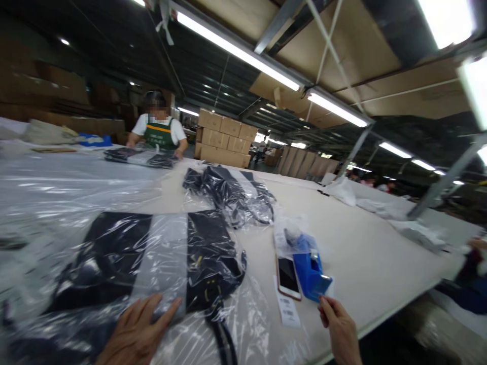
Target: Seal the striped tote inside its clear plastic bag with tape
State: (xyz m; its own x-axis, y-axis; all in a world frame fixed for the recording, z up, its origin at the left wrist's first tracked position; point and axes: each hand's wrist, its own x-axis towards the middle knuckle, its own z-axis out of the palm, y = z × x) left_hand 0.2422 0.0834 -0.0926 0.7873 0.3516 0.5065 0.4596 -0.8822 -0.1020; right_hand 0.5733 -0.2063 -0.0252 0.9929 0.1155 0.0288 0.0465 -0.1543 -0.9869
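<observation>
- The left hand (139,332) lies flat, fingers spread and released, pressing on a glossy, crinkled clear plastic bag (163,263); it closes on nothing.
- Just beyond that hand, inside the bag, lies one black bag (207,258) with a soft, dull surface, small metal fittings and a strap that trails back beside the hand.
- The right hand (340,329) has its grip pinched at the near corner of a blue tape dispenser (310,271), a hard, angular plastic shape; whether the fingers truly clasp it or only touch it, I cannot tell.
- Just left of the right hand lies one smartphone (288,276), flat and rectangular with a dark glass face and pale rim, and under it one white paper label strip (286,304) printed with barcodes.
- Farther out from both hands sits a second wrapped bundle of black bags (232,195), shiny under its film.
- The bench (361,248) is broad, smooth and off-white.
- At its far end one person in a green apron (160,133) handles two more wrapped dark items.
- Behind stands a stack of brown cardboard cartons (224,137).
</observation>
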